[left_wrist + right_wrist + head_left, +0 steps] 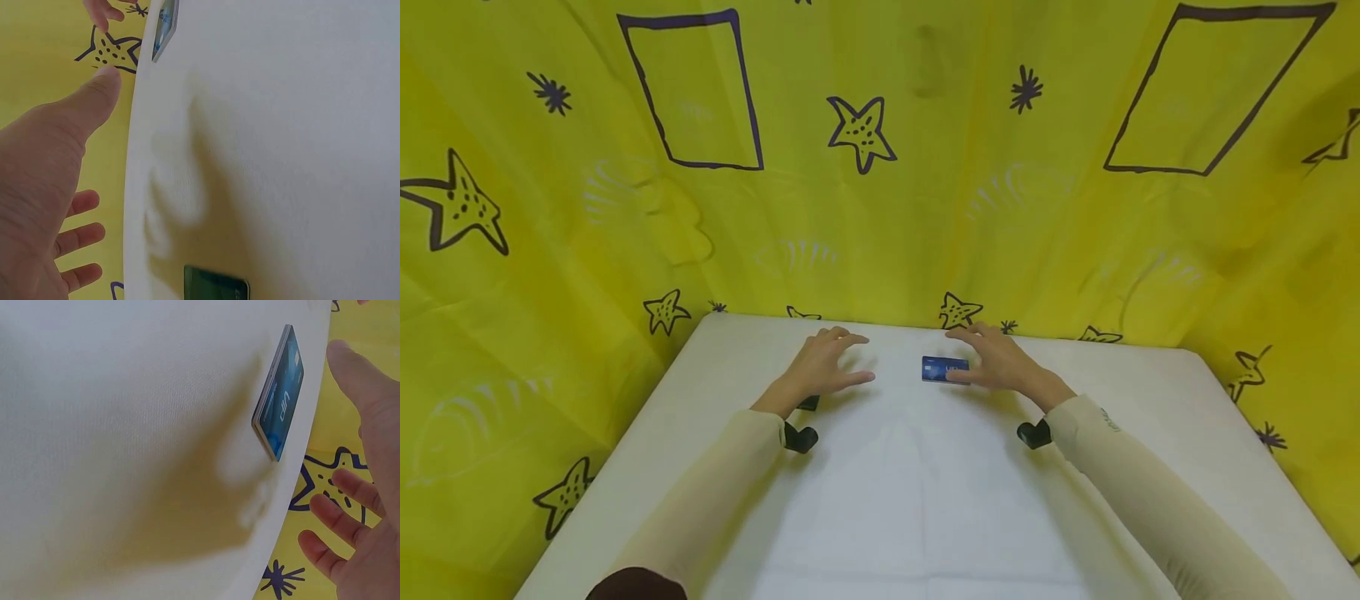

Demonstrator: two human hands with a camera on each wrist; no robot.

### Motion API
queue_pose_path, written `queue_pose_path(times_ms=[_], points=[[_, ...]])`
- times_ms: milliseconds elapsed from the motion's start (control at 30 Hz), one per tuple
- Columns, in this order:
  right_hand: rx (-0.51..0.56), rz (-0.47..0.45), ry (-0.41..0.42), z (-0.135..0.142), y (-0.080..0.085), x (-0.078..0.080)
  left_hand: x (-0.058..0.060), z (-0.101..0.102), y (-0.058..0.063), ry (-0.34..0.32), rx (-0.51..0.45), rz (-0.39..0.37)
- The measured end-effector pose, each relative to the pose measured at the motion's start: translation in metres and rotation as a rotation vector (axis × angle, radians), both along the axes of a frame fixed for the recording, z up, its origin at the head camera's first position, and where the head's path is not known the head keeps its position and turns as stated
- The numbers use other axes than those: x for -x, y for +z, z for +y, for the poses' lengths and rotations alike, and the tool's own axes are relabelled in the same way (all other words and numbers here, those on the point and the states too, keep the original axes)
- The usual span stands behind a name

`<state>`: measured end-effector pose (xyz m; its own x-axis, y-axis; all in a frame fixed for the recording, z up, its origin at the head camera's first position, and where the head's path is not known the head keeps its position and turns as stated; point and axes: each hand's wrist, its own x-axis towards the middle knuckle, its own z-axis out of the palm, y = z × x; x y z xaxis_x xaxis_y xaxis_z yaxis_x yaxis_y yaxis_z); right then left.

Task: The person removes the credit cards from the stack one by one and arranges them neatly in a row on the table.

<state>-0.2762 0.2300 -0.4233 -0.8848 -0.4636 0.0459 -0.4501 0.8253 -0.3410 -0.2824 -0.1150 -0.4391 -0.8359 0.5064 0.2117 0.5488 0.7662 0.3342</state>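
A small stack of blue cards [934, 369] lies flat on the white table; "VIP" is printed on the top card in the right wrist view. Over its right end hovers my right hand [1000, 360], thumb and fingers spread, holding nothing. From the right wrist, a gap shows between the thumb and the stack [282, 397]. My left hand [823, 362] is held above the table to the left, its fingers apart and empty. Below its wrist lies a dark green card [808, 403], mostly hidden in the head view; the left wrist view shows one end of this card [215, 284].
The white table [917, 500] runs back to a yellow curtain [865, 233] with drawn stars and frames, which also hangs along both sides. Dark heart-shaped pieces [1034, 434] stick out at both wrists. Shadows of the hands fall on the tabletop.
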Motion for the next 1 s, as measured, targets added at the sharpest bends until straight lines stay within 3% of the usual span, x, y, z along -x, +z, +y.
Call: queue_pose_path(times_ms=[233,567,1000], points=[[0.017,-0.022,0.005,0.008,-0.001,0.001,0.003,0.015,0.003,0.008,0.016,-0.063],[0.132,-0.087,-0.027,0.014,-0.008,0.003,0.008,0.039,-0.002,0.019,0.008,-0.162],[0.131,-0.094,-0.039,0.022,-0.025,0.008,0.016,0.072,-0.004,-0.011,0.026,-0.199]])
